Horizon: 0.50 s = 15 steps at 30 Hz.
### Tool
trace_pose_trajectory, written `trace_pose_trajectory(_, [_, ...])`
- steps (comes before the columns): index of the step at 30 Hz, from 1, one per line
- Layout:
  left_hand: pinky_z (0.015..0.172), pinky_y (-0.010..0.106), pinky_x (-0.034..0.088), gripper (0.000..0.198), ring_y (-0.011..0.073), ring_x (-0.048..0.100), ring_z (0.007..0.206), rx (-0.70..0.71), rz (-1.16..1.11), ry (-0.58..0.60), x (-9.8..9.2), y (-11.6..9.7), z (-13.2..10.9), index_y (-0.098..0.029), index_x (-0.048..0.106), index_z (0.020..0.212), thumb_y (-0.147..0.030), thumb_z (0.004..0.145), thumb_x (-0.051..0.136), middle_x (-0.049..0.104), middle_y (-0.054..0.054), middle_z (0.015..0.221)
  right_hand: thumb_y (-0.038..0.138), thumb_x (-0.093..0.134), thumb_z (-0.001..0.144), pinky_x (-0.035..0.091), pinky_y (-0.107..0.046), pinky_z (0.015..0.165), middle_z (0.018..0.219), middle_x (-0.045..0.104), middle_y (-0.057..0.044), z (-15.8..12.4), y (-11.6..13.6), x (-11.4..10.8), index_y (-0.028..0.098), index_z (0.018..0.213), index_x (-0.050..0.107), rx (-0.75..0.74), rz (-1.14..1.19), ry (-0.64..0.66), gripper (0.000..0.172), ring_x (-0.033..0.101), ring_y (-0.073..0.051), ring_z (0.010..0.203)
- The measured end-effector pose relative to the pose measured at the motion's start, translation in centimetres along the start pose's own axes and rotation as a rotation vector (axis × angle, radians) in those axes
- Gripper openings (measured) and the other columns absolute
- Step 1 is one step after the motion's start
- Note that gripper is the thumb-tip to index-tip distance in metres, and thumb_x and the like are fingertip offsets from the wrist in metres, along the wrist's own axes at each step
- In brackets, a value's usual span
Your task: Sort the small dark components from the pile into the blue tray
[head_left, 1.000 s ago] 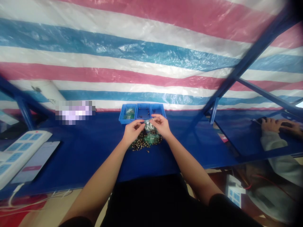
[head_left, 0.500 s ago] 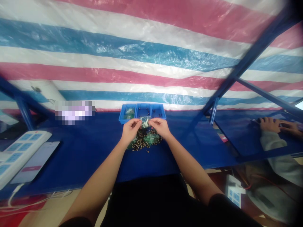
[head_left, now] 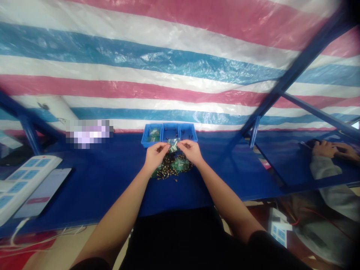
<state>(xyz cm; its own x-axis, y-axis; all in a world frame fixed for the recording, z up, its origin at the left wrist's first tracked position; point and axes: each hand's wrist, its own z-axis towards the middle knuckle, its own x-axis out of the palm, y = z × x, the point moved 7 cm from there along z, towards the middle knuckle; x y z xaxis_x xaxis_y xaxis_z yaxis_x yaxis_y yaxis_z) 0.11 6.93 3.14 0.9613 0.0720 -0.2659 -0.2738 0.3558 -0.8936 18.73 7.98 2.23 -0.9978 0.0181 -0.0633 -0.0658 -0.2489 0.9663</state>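
A small clear plastic bag with pale pieces inside is stretched between my two hands. My left hand pinches its left edge, and my right hand pinches the right edge. Below the bag, a pile of small brass-and-dark screw-like parts lies on the blue table, with greenish clear bags among them. Just behind my hands stand three joined blue bins. Small bags fill the left one; a few dark small parts lie in the right one.
To the left, a white power strip and a phone on a cable rest on the blue table. Blue metal frame bars rise at the right. Beyond them are another person's hands. A striped sheet hangs behind.
My hands and the bag stay almost in place; the bag tilts slightly between my fingers. The other person's hands at the right have shifted a little to the right.
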Motion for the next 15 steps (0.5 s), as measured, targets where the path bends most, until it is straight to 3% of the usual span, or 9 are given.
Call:
trace_pose_trajectory(9, [0.065, 0.027, 0.049, 0.028, 0.0154, 0.062, 0.068, 0.018, 0.066, 0.016, 0.46, -0.08, -0.15, -0.017, 0.072, 0.090, -0.043, 0.082, 0.065, 0.071, 0.004, 0.079, 0.040, 0.068, 0.076, 0.051, -0.029, 0.072, 0.084, 0.070, -0.006, -0.05, -0.16, 1.08, 0.016, 0.086, 0.070, -0.044, 0.033, 0.156, 0.026, 0.063, -0.017, 0.075])
trace_pose_trajectory(15, [0.064, 0.026, 0.049, 0.029, 0.0150, 0.062, 0.066, 0.001, 0.045, -0.018, 0.04, 0.12, -0.04, -0.017, 0.072, 0.091, -0.044, 0.082, 0.065, 0.070, 0.003, 0.076, 0.035, 0.067, 0.075, 0.052, -0.030, 0.072, 0.089, 0.070, -0.004, 0.14, -0.36, 0.68, 0.018, 0.094, 0.068, 0.017, 0.063, 0.136, 0.026, 0.064, -0.017, 0.078])
